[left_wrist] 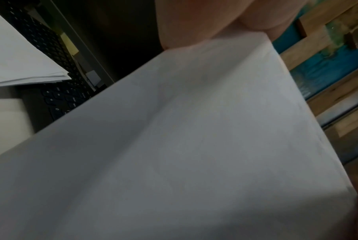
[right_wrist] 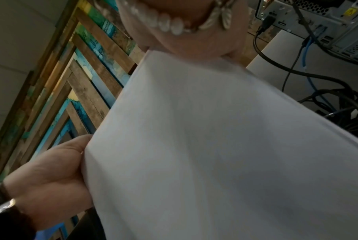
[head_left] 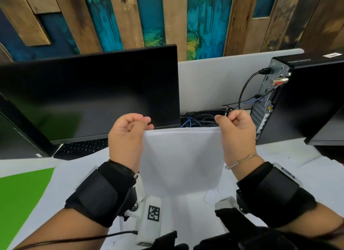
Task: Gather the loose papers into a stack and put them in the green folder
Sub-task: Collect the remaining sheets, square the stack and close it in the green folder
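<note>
A stack of white papers stands upright above the desk, held between both hands by its side edges near the top. My left hand grips the left edge with curled fingers. My right hand grips the right edge the same way. The papers fill the left wrist view, and the papers fill most of the right wrist view, where the left hand shows at their far edge. The green folder lies flat at the left of the desk. More loose papers lie on the desk to the right.
A dark monitor stands just behind the hands, with a black keyboard under it. A computer tower with cables stands at the right. Another paper pile lies over the keyboard's edge.
</note>
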Available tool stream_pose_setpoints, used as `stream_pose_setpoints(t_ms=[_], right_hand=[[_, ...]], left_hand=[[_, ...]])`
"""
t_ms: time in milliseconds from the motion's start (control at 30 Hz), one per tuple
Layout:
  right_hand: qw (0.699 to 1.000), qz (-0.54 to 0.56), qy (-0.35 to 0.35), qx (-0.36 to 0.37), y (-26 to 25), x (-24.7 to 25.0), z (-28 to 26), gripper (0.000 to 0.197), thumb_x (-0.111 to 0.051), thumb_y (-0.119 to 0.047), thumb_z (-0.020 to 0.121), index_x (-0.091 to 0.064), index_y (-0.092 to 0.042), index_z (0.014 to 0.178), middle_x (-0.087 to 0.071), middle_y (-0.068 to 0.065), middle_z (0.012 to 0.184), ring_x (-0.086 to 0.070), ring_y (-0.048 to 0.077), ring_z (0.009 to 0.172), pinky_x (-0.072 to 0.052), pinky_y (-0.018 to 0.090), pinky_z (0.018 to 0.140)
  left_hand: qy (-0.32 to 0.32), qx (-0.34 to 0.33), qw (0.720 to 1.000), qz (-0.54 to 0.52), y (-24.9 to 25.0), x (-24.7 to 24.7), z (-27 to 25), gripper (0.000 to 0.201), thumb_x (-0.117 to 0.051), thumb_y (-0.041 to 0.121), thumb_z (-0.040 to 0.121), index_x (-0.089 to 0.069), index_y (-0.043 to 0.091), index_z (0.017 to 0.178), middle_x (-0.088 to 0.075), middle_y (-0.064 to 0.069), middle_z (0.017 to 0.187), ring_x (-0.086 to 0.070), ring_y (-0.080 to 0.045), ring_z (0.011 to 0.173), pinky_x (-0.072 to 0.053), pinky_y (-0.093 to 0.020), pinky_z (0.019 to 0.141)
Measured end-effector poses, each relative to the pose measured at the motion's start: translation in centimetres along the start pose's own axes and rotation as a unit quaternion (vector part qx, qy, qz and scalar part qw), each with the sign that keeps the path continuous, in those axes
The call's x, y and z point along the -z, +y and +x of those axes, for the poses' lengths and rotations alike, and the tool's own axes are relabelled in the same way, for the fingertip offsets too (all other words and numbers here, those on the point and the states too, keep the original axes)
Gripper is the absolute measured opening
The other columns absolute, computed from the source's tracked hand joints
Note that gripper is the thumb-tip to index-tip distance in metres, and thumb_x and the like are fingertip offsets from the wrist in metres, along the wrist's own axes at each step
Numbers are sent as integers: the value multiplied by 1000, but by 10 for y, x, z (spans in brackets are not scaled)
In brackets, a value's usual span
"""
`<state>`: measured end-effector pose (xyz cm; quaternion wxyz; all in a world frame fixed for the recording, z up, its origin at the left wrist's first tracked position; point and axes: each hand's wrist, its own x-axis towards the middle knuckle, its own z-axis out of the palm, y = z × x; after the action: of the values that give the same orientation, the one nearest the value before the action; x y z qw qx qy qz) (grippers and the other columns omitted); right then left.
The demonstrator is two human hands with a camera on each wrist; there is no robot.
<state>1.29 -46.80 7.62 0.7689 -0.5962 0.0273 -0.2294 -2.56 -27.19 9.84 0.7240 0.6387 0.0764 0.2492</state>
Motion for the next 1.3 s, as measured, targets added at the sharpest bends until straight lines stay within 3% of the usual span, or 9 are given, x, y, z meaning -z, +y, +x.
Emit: stream_pose_setpoints(t_ms=[67,233,433,600,733,867,1000,1167,1300], right_hand=[[1000,-12,18,15,2,0,1,36,-66,-3,82,-38,-20,65,-34,-5,55,-31,-1,40,-34,10,47],[998,10,55,32,5,-1,9,39,-71,-11,80,-37,-21,65,-36,-14,49,-30,0,42,-35,16,52],[997,61,-36,-21,11,6,19,27,-69,-29,78,-46,-17,85,-47,-10,62,-43,-3,52,-41,14,58],[943,-43,-273,-186,40,24,17,78,-84,-30,53,-48,-13,120,-69,1,109,-67,19,99,-57,32,79],[946,-153,-247,-142,55,18,-3,42,-71,-8,81,-54,-16,118,-64,3,117,-62,23,108,-51,44,96],[968,-172,-169,-66,48,-2,-30,33,-64,-8,86,-51,-37,96,-63,-13,95,-62,14,93,-51,24,83],[978,-145,-152,-6,39,-4,-46,34,-61,-7,88,-47,-37,93,-59,-22,89,-60,-9,77,-46,3,65],[959,-199,-191,-60,67,12,-57,40,-65,-1,82,-39,-20,106,-54,-17,91,-59,-8,75,-45,3,61],[934,-276,-199,-109,89,15,-55,29,-55,0,88,-39,-15,108,-56,-8,90,-57,16,83,-43,9,63]], left_hand=[[-11,-24,1000,-6,-3,2,-2,12,-68,20,80,-57,22,83,-70,12,77,-71,-15,79,-52,-39,84],[-136,-24,990,36,-37,23,-4,85,-88,41,34,-48,37,109,-63,8,110,-66,-13,96,-56,-25,76],[-130,130,982,49,-64,34,-11,50,-89,25,47,-70,18,93,-76,1,93,-70,-25,94,-56,-28,73],[-114,128,985,-4,-45,37,5,46,-82,14,55,-69,17,99,-74,-3,101,-71,-22,93,-57,-31,75],[-68,54,994,65,-32,30,6,27,-74,3,74,-68,19,95,-74,5,91,-71,-11,84,-56,-24,72],[-8,-3,998,69,-27,20,-6,28,-70,4,79,-64,14,103,-71,5,95,-69,-5,83,-52,-16,71],[24,-43,997,57,-30,24,-17,36,-69,2,79,-60,3,114,-69,0,102,-67,0,86,-48,-8,71],[-58,89,979,173,-78,49,-20,60,-82,29,62,-57,22,116,-68,3,110,-65,-11,101,-53,-31,87],[-108,179,948,240,-112,60,-23,32,-69,19,79,-59,31,106,-67,9,107,-62,-15,107,-47,-30,92]])
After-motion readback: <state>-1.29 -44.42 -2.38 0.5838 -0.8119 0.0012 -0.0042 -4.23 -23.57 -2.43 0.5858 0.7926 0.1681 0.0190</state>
